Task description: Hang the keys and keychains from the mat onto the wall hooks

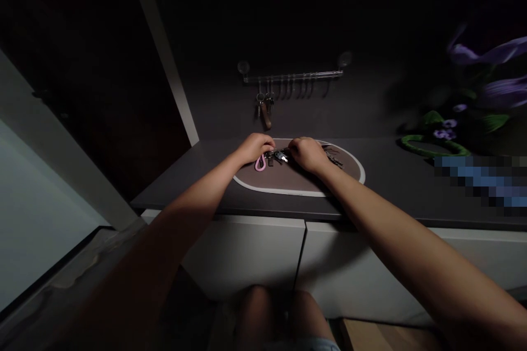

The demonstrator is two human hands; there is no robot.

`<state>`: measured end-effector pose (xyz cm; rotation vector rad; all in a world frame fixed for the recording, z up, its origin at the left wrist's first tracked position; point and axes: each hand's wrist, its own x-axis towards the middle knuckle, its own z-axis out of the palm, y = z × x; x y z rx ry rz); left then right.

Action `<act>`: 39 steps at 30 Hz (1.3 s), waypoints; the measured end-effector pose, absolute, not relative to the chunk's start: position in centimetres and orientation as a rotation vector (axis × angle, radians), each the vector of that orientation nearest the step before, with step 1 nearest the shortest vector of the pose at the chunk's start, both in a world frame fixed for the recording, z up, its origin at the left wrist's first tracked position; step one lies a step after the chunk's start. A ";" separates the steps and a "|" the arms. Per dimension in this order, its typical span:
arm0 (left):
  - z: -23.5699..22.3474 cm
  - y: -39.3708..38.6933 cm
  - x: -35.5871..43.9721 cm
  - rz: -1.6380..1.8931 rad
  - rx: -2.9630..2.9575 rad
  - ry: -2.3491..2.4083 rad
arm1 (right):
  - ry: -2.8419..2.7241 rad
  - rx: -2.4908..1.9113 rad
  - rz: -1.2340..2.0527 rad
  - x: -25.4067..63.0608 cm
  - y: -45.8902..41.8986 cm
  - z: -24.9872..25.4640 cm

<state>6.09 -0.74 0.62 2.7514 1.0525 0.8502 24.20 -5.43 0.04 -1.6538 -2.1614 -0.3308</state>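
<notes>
Over an oval brown mat with a white rim (272,191), my left hand (256,148) has its fingers closed on a bunch of keys (281,157). A pink loop (260,163) hangs just below those fingers. My right hand (307,153) is curled at the right side of the bunch, its fingertips hidden beneath it, so what it grips cannot be made out. More keys (334,158) lie on the mat just right of my right hand.
A clear rail with hooks (294,76) is fixed to the dark wall. Keys with a brown fob (265,115) hang at its left end. Purple flowers (444,130) and a green ring (434,148) sit at the right of the dark counter (395,192). White cabinet doors (255,255) are below.
</notes>
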 end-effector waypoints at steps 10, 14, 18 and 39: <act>0.8 -1.0 6.2 1.007 2.497 1.032 | -2.179 -1.563 -0.292 23.9 -5.6 -0.1; 0.8 -0.9 6.4 1.077 2.279 1.013 | -2.164 -1.493 -0.262 23.9 -5.6 0.0; 0.6 -0.5 6.5 1.134 2.031 0.928 | -2.115 -1.393 -0.164 23.8 -5.3 0.0; 0.9 -1.1 6.8 1.219 1.862 0.787 | -1.822 -1.068 0.318 23.6 -5.1 0.0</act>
